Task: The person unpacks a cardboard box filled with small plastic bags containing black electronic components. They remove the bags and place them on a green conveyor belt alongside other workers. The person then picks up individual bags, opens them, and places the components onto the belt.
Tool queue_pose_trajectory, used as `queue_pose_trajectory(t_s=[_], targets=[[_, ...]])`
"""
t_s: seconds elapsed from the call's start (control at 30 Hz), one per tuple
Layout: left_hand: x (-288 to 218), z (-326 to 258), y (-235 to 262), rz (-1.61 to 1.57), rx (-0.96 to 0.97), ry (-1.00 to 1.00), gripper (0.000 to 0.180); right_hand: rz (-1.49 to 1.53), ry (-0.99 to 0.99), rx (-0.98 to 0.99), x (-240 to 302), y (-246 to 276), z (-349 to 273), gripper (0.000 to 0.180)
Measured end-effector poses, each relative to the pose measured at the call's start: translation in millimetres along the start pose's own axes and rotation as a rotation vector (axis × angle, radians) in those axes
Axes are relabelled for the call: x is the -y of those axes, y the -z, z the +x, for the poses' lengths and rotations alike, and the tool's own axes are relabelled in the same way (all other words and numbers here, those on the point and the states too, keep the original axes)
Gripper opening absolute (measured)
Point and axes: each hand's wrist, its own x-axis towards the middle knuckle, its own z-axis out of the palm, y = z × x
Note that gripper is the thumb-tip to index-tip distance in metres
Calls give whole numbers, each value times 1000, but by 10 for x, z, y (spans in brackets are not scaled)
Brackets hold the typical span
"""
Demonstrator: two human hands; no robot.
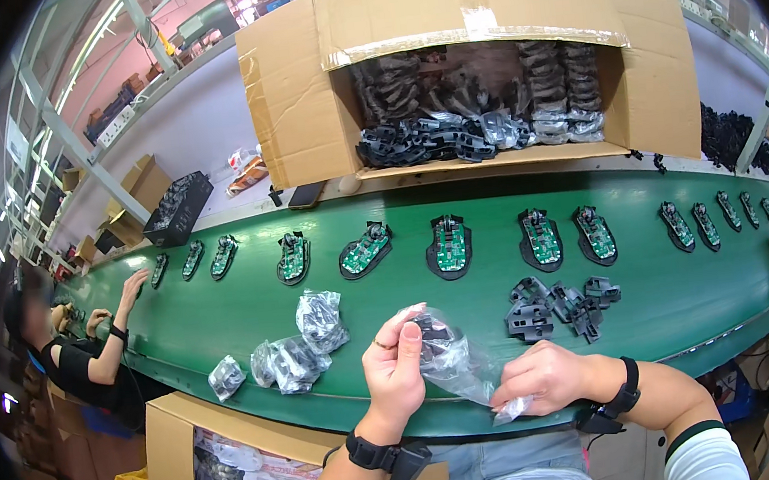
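Over the near edge of the green conveyor belt, I hold a clear plastic bag with dark parts inside it. My left hand is closed around its upper end, the thumb pressing against it. My right hand pinches the bag's loose lower end. Beyond my right hand, several loose black plastic parts lie in a pile on the belt. Left of my left hand lie several wrapped bundles in clear plastic. A row of black mouse-shaped bases with green circuit boards runs along the belt's middle.
A large open cardboard box with stacked black parts stands behind the belt. A dark tray sits at the far left. Another cardboard box holds bagged items below my left side. Co-workers sit at both sides, hands at the belt.
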Motion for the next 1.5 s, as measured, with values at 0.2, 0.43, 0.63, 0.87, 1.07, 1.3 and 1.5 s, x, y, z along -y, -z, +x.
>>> queue_pose_trajectory(t_s=[0.2,0.43,0.63,0.87,1.07,1.3,1.5], targets=[[-120,-81,5,-59,134,-33,28,28,-242,-371,20,48,1,30],[-158,-132,26,7,530,-149,27,344,-282,-207,17,187,-14,36],[-141,-94,-19,110,396,-247,26,156,-238,-356,-84,175,-51,22],[-160,-120,13,-8,453,-173,24,330,-319,-206,-48,117,3,35],[-194,-152,25,-166,389,-37,22,385,-316,-316,14,91,67,23],[-199,-107,-37,-94,399,-103,20,335,-250,-241,-43,134,-38,23],[-167,-8,-77,503,179,-454,31,106,-220,-520,-99,172,-16,19]])
